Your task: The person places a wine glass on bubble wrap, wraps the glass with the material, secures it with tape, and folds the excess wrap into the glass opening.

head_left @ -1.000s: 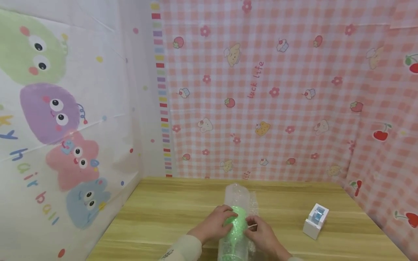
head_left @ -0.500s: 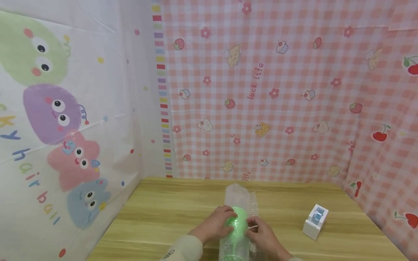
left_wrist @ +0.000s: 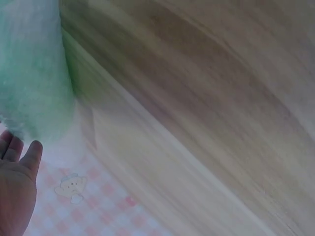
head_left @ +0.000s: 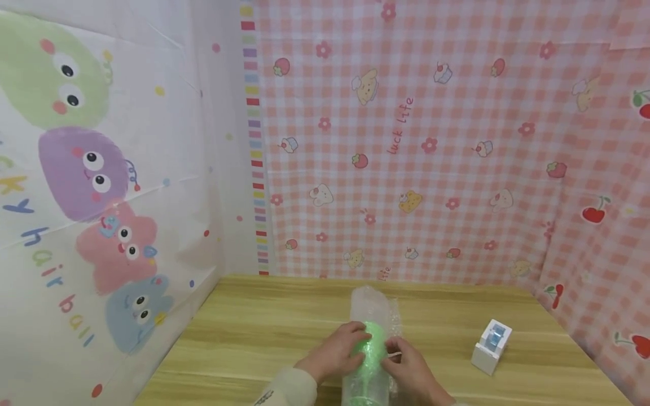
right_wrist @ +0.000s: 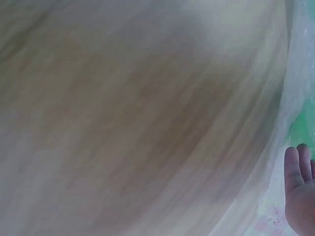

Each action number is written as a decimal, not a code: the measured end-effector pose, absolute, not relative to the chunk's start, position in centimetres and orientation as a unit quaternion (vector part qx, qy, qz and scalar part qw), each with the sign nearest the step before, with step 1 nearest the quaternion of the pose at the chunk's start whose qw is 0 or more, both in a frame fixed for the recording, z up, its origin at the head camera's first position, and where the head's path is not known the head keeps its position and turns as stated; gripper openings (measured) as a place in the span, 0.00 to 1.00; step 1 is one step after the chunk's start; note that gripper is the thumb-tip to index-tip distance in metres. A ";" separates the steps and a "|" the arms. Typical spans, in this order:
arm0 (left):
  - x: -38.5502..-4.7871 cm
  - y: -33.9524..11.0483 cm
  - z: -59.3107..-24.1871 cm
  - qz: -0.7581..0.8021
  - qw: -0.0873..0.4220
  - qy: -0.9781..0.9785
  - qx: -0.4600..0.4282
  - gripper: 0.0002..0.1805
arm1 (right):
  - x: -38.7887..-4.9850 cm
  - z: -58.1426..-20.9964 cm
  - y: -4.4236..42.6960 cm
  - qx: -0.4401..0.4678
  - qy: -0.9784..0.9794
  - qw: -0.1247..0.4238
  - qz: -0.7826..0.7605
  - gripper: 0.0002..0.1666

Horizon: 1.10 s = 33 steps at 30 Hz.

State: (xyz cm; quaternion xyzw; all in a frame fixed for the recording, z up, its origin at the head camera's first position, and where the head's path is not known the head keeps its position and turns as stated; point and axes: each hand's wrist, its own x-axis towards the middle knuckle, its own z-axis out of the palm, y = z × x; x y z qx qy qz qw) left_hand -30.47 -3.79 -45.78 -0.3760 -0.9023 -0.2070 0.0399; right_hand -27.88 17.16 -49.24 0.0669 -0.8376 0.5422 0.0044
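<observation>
A green cylinder-like object in clear bubble wrap [head_left: 372,366] lies lengthwise on the table. My left hand [head_left: 339,351] holds it from the left, fingers over its top and thumb nearer me. In the left wrist view, the bent fingers of the left hand [left_wrist: 17,172] meet the blurred green bundle [left_wrist: 34,69]. My right hand [head_left: 413,369] is at the bundle's right side, thumb and forefinger pinching a thin white strip [head_left: 394,354]. I cannot tell whether it is tape or a wrap edge. In the right wrist view, fingers of the right hand [right_wrist: 299,182] lie along the wrap [right_wrist: 298,88].
A white tape dispenser [head_left: 491,346] with a blue roll stands to the right on the wooden table [head_left: 244,332]. Loose bubble wrap [head_left: 395,316] sticks out beyond the bundle's right side. A pink checked cloth [head_left: 406,141] and a white cartoon-printed sheet [head_left: 172,141] enclose the table.
Both hands keep nearly the same places on the bundle. The head view has shifted slightly; little else visibly differs.
</observation>
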 end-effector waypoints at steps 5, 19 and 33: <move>-30.5 -3.6 -46.2 -0.200 0.052 -0.899 -0.386 0.23 | -28.0 -49.4 17.7 0.065 -0.825 -0.004 0.561 0.22; -30.6 -4.1 -46.7 -0.212 0.047 -0.899 -0.381 0.23 | -28.1 -49.3 16.9 0.037 -0.808 -0.011 0.587 0.23; -30.3 -4.0 -45.5 -0.167 0.064 -0.906 -0.383 0.21 | -27.9 -49.5 16.1 0.039 -0.819 0.013 0.572 0.22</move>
